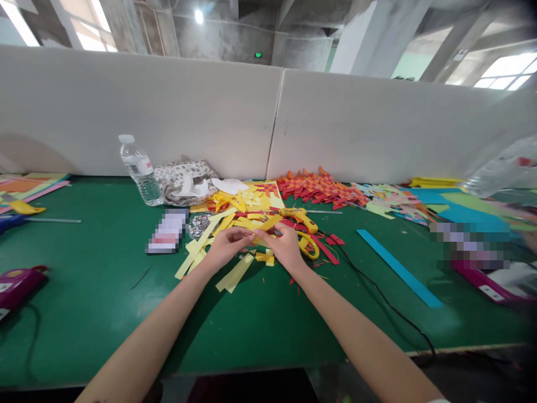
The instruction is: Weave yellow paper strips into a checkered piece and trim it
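Observation:
Both hands meet over a heap of paper strips in the middle of the table. My left hand (230,246) is closed, thumb and fingertips pinching a yellow paper strip (268,223). From the other side my right hand (286,247) grips the same strip, which slants up between the fingers; its lower end is hidden by them. Pale yellow strips (235,273) lie below and left of the hands. Just right of my right hand are yellow-handled scissors (312,246) and, behind it, a yellow glue gun (302,217). Red paper scraps (325,249) lie around these.
Behind stand a water bottle (140,173), a patterned cloth bag (188,173) and a pile of red-orange woven paper pieces (323,187). A phone (168,230) lies left, a blue strip (398,268) right. A black cord (377,288) runs to the front edge. A partition (168,106) closes the back.

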Demonstrator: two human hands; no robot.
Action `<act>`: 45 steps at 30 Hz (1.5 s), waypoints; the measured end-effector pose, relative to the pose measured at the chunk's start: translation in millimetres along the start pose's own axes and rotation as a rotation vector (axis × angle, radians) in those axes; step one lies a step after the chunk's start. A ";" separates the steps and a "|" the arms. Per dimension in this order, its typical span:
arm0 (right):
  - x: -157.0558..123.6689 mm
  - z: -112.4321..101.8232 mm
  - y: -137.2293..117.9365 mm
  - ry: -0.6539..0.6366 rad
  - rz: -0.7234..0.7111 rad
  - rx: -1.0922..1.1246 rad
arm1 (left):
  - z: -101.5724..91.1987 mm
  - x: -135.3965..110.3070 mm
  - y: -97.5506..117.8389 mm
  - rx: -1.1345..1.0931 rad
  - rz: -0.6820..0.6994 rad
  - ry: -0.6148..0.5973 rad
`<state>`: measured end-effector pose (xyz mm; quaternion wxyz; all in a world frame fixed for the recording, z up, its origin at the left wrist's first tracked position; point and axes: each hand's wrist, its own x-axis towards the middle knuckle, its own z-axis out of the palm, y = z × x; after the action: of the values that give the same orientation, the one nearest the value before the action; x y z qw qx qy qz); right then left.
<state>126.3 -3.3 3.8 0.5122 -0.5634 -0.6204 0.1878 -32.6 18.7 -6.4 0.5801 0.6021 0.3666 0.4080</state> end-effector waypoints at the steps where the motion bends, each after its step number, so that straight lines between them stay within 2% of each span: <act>1: -0.3 0.0 -0.5 0.005 0.007 -0.012 | 0.1 -0.1 -0.2 0.013 0.008 0.001; 5: -0.6 0.0 -0.4 -0.001 -0.018 -0.047 | -0.9 1.2 -1.9 0.031 0.028 0.004; 10: 1.5 0.0 2.7 -0.072 -0.124 -0.110 | -5.2 5.2 -4.5 -0.070 0.002 0.075; 14: 2.5 0.5 5.2 -0.112 -0.194 -0.182 | -6.8 6.2 -6.0 -0.067 -0.004 0.055; 19: 1.5 3.8 9.8 -0.118 -0.204 -0.262 | -6.9 7.1 -7.5 -0.026 -0.009 0.071; 22: 0.1 4.7 9.8 -0.082 -0.200 -0.279 | -8.5 9.3 -8.5 -0.037 -0.026 0.108; 26: -3.4 0.5 2.8 0.008 -0.330 -0.258 | -13.5 12.2 -9.2 -0.108 -0.017 0.219; 28: -5.7 -2.8 -1.8 -0.042 -0.415 -0.244 | -16.3 12.7 -8.8 -0.135 -0.006 0.284; 32: -10.3 -6.6 -8.3 -0.302 -0.547 -0.303 | -20.0 12.4 -7.2 -0.139 -0.001 0.372; 37: -13.2 -5.1 -8.4 -0.569 -0.582 -0.434 | -22.8 14.4 -9.0 -0.209 0.016 0.461; 40: -12.0 -3.8 -6.4 -0.618 -0.555 -0.476 | -24.6 16.4 -11.4 -0.240 0.024 0.497; 45: -9.7 -3.5 -4.8 -0.589 -0.501 -0.423 | -24.8 15.9 -10.5 -0.257 0.004 0.490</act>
<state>125.3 -14.5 5.0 0.2166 -0.4104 -0.8822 0.0794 -48.6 43.8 -16.0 0.5452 0.4076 0.4399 0.5857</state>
